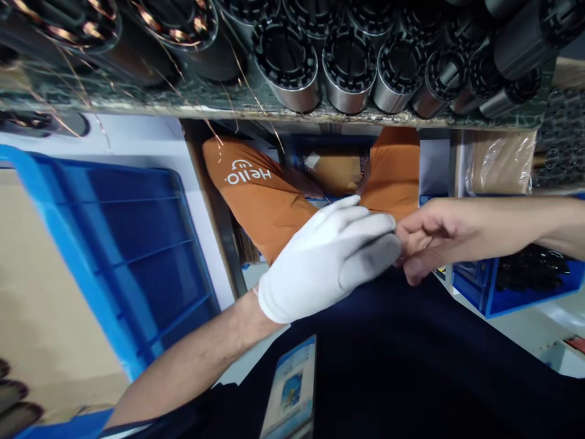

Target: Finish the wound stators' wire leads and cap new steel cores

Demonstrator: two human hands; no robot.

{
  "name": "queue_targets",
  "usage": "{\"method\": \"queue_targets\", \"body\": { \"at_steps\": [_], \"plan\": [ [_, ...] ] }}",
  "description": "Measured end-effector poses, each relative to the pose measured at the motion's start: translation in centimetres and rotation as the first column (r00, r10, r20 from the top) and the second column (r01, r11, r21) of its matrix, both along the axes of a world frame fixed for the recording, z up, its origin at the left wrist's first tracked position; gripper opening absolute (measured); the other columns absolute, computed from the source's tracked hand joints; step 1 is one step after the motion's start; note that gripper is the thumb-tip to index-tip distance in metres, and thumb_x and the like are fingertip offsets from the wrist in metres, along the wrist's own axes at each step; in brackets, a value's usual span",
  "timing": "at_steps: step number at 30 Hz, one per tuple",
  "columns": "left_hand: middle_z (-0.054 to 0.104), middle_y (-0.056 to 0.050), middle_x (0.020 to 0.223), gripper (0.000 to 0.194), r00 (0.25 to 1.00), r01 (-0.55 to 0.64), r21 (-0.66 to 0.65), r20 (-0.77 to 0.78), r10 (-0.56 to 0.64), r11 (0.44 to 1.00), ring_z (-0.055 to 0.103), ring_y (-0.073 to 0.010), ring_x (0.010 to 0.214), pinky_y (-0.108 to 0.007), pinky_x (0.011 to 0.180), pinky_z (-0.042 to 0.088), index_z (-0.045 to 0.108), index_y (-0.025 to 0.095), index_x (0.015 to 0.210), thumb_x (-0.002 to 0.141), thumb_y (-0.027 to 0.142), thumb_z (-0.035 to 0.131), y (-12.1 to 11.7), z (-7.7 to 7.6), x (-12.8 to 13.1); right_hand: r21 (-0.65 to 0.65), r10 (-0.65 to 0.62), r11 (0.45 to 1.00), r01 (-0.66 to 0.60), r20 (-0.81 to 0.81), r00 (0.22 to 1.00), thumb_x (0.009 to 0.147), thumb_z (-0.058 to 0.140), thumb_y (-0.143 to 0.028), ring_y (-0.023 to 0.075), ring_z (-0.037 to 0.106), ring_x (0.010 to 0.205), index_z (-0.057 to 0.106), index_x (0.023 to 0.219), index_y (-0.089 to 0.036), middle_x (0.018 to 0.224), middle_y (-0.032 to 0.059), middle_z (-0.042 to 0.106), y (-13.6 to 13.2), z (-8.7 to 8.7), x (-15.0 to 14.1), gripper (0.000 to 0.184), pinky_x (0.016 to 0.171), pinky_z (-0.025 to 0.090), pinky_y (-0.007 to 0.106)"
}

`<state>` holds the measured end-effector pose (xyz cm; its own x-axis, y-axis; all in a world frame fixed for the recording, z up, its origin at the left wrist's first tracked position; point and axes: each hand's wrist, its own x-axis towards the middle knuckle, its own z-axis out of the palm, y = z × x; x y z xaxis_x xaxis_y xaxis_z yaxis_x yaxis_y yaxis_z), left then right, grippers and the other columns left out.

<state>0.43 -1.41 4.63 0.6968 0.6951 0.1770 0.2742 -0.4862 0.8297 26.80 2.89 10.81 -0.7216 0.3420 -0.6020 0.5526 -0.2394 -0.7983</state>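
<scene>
My left hand (326,259) wears a white glove (297,286) with grey, soiled fingertips. Its fingers are stretched out together toward the right and hold nothing. My bare right hand (434,235) comes in from the right, and its thumb and fingers pinch the glove's fingertips near the middle of the view. Both hands hover over my dark clothing (411,366), in front of orange fabric (260,201) printed with "Hello".
A blue plastic crate (119,256) stands at the left. Along the top, a shelf (183,103) carries several metal stator cylinders (350,70), some with copper windings (176,21). A blue bin (503,292) of dark parts sits at the right. A card (292,390) lies low in view.
</scene>
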Motion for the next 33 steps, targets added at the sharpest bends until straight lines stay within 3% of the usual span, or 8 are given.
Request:
{"method": "queue_targets", "body": {
  "at_steps": [3,9,13,19,23,26,30,33],
  "plan": [
    [0.081,-0.003,0.096,0.010,0.999,-0.031,-0.041,-0.027,0.030,0.999,0.078,-0.0254,0.091,-0.052,0.112,0.062,0.076,0.028,0.101,0.095,0.023,0.070,0.4,-0.1,0.5,-0.197,-0.048,0.980,0.034,-0.068,0.997,0.115,0.062,-0.058,0.0118,0.062,0.064,0.059,0.086,-0.023,0.073,-0.0049,0.064,-1.0,-1.4,-0.4,0.046,0.062,0.054,0.025],
    [0.074,-0.004,0.078,0.022,0.995,0.037,-0.653,0.096,0.035,0.756,0.073,-0.0232,0.066,-0.036,0.063,0.064,0.069,0.024,0.089,0.102,0.031,0.054,-0.9,-1.5,1.0,0.643,0.200,0.751,-0.150,-0.005,0.980,0.117,0.049,-0.030,0.0158,0.040,0.065,0.050,0.073,-0.025,0.070,-0.0030,0.043,-0.2,0.1,-0.7,0.044,0.067,0.043,0.033],
    [0.084,-0.008,0.113,0.020,0.984,-0.176,-0.276,-0.038,0.172,0.945,0.081,-0.0270,0.101,-0.045,0.101,0.067,0.073,0.024,0.116,0.096,0.027,0.072,-0.6,-1.1,0.6,0.572,0.111,0.814,-0.103,0.021,0.994,0.106,0.079,-0.047,0.0219,0.067,0.100,0.068,0.095,-0.026,0.107,0.0029,0.071,1.4,1.2,0.3,0.026,0.088,0.057,0.038],
    [0.080,-0.002,0.094,0.018,0.999,-0.044,0.164,0.034,0.039,0.986,0.079,-0.0244,0.091,-0.047,0.101,0.063,0.074,0.028,0.094,0.099,0.015,0.063,0.8,0.1,1.2,-0.409,-0.125,0.908,0.096,-0.043,0.991,0.102,0.079,-0.040,0.0136,0.068,0.073,0.066,0.093,-0.023,0.081,-0.0041,0.069,-0.3,-1.2,0.7,0.023,0.071,0.061,0.029],
    [0.081,-0.003,0.097,0.009,0.988,-0.149,-0.166,0.024,0.155,0.975,0.079,-0.0253,0.085,-0.041,0.086,0.065,0.076,0.025,0.102,0.093,0.026,0.074,0.1,-0.1,1.2,0.185,-0.095,0.976,0.113,-0.102,0.990,0.109,0.068,-0.034,0.0106,0.048,0.061,0.056,0.083,-0.024,0.070,-0.0066,0.055,-1.4,-1.2,0.0,0.031,0.059,0.043,0.026],
    [0.079,0.000,0.086,0.011,0.996,0.012,-0.548,0.078,0.037,0.836,0.074,-0.0207,0.070,-0.032,0.067,0.061,0.076,0.024,0.103,0.096,0.025,0.068,-0.7,-0.4,0.7,0.648,0.087,0.760,-0.055,-0.018,0.996,0.115,0.056,-0.033,0.0162,0.045,0.065,0.057,0.076,-0.028,0.069,-0.0037,0.043,-0.9,0.5,-0.4,0.039,0.066,0.047,0.033],
    [0.083,-0.004,0.108,0.021,0.979,-0.192,-0.351,-0.007,0.202,0.917,0.079,-0.0253,0.094,-0.039,0.093,0.065,0.073,0.026,0.112,0.092,0.023,0.075,-1.0,0.4,0.5,0.677,0.052,0.731,-0.082,0.064,0.997,0.114,0.065,-0.044,0.0192,0.061,0.084,0.068,0.093,-0.027,0.089,0.0004,0.063,0.5,2.4,0.0,0.027,0.082,0.056,0.037],
    [0.077,0.000,0.089,0.007,0.965,-0.263,-0.014,-0.007,0.263,0.965,0.073,-0.0224,0.080,-0.046,0.108,0.062,0.064,0.027,0.091,0.094,0.023,0.070,-0.5,1.2,0.9,0.273,-0.009,0.962,0.000,0.034,0.999,0.098,0.088,-0.058,0.0183,0.068,0.084,0.070,0.107,-0.023,0.098,0.0018,0.074,0.7,1.8,0.8,0.040,0.074,0.056,0.031]
  ]
}}
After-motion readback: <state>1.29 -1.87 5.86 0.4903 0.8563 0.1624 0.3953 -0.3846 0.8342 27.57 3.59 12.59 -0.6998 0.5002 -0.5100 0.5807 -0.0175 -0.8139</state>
